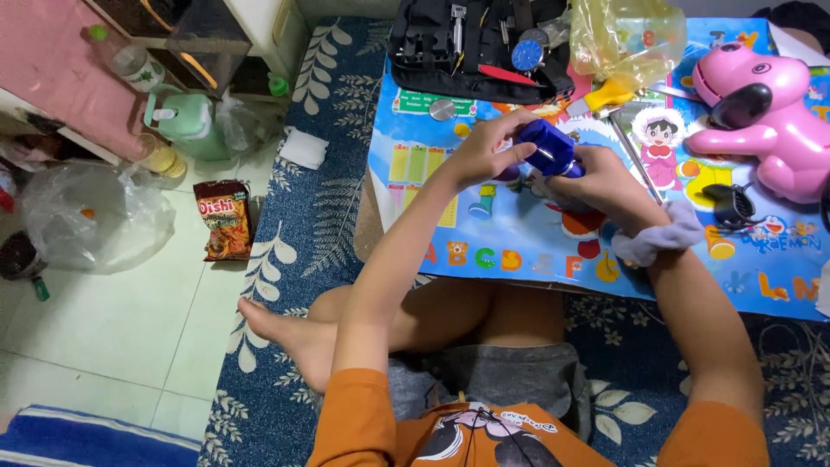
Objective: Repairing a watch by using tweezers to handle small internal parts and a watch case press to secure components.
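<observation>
Both hands meet over the low table, toward its far edge, on a small blue tool with a metal part showing at its side. The left hand curls its fingers over the tool's top and closes on it, thumb below. The right hand wraps the tool's lower end, fingers together around it. A lilac scrunchie sits on the right wrist. A black tool case lies at the far edge, a pink dog toy near the far right corner.
</observation>
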